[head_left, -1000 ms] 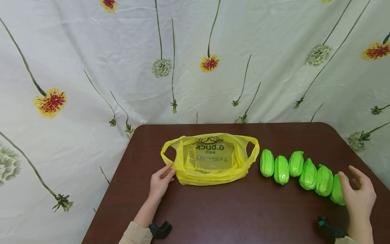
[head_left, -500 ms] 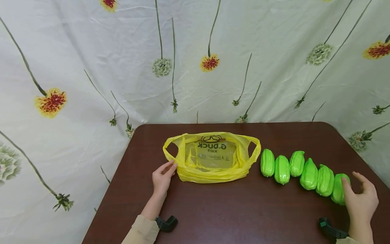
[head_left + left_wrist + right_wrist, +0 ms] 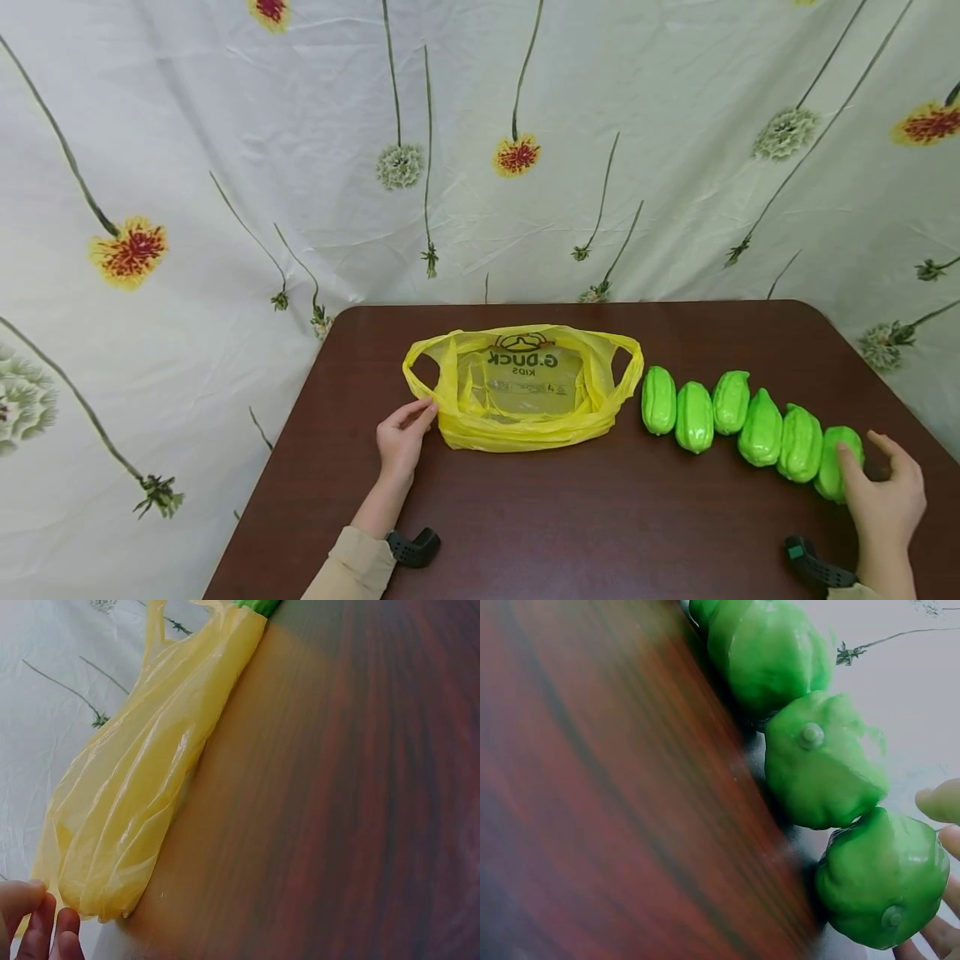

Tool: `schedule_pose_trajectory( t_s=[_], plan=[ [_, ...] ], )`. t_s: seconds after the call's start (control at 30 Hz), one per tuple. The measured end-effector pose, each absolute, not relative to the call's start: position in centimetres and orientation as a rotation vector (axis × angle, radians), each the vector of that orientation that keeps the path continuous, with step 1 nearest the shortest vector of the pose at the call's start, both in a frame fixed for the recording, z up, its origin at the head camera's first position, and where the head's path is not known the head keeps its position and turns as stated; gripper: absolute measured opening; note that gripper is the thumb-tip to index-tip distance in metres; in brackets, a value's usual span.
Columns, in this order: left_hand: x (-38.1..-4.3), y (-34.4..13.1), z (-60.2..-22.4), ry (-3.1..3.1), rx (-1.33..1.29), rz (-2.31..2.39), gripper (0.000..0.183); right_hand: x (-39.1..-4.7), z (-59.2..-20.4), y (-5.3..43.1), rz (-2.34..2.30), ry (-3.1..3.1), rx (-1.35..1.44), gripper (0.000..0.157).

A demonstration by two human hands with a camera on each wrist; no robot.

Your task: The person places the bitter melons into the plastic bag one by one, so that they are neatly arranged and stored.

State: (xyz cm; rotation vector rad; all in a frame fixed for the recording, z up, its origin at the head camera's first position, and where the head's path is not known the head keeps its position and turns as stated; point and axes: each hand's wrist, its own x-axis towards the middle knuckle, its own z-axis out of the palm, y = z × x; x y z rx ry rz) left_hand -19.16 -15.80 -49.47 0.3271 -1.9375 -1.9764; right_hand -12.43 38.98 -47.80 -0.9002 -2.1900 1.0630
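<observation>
A yellow plastic carrier bag (image 3: 525, 435) stands with its mouth spread and its handles out to the sides. My left hand (image 3: 403, 437) pinches its left edge between thumb and fingers, just below the left handle; the left wrist view shows the thin plastic (image 3: 142, 787) at the fingertips. At the right, my right hand (image 3: 891, 493) is around the end vegetable (image 3: 831, 473) of a row of bright green, ribbed, gourd-like ones. Its thumb overlaps that vegetable in the head view. In the right wrist view, the thumb (image 3: 939, 802) stands apart from it, with the other fingers partly hidden behind it.
Several more green vegetables (image 3: 759, 429) run in a slanting row between the bag and my right hand. Everything rests on a dark brown table (image 3: 600, 525). Behind it hangs a pale flower-print cloth (image 3: 450, 217). Each wrist wears a black band (image 3: 415, 548).
My left hand has shifted slightly right, and the bag's left side has moved with it. My right hand stays by the end vegetable and has moved down slightly.
</observation>
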Motion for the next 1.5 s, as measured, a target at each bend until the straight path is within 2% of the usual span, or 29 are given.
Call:
schedule_pose_trajectory(
  t_s=[0.23,0.53,1.13,1.5],
  plan=[
    [-17.8,-15.3,-47.0,-1.983,0.309,-1.971,0.021,-12.8,-48.1,39.1,1.163,-2.247,-0.986,0.061],
    [-17.7,-15.3,-46.8,-2.004,0.3,-1.954,0.021,-12.9,-48.3,39.5,1.28,-2.27,-0.996,0.065],
    [-17.6,-15.1,-46.9,-2.005,0.291,-1.968,0.021,-13.2,-48.2,38.4,1.233,-1.952,-0.984,0.052],
    [-17.6,-15.0,-46.9,-1.998,0.293,-1.975,0.022,-13.9,-46.7,38.0,1.353,-1.9,-0.904,0.046]
  ],
)
